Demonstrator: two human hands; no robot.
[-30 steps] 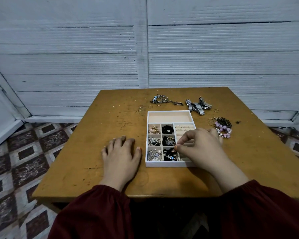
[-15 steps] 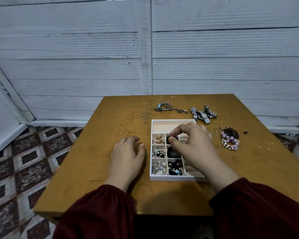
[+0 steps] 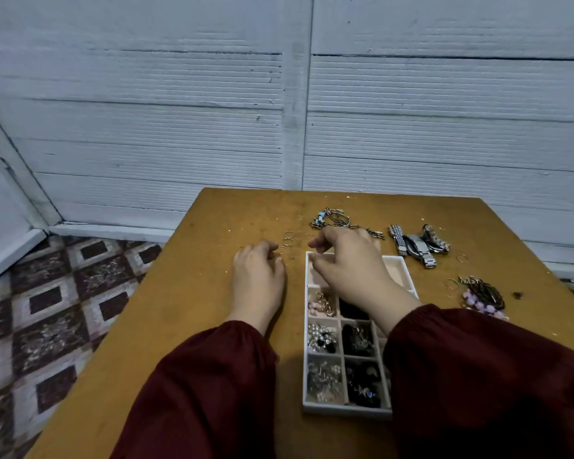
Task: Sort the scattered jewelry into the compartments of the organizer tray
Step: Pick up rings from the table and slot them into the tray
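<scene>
Hands at organizer tray (image 3: 345,412) on wooden table (image 3: 196,326): right hand (image 3: 348,260) hovers over the tray's far end, fingers curled, grasp unclear; left hand (image 3: 259,276) rests loosely, empty, beside thin gold rings (image 3: 288,240), best pinched one by one.

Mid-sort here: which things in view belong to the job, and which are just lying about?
Job: tray, rings, chains, watches, bead bracelets.
Just there: table, wall, floor.

One head-worn view, forward and down.
Close above the table (image 3: 193,326), seemingly over its near edge, facing the far edge and wall (image 3: 444,127).
</scene>
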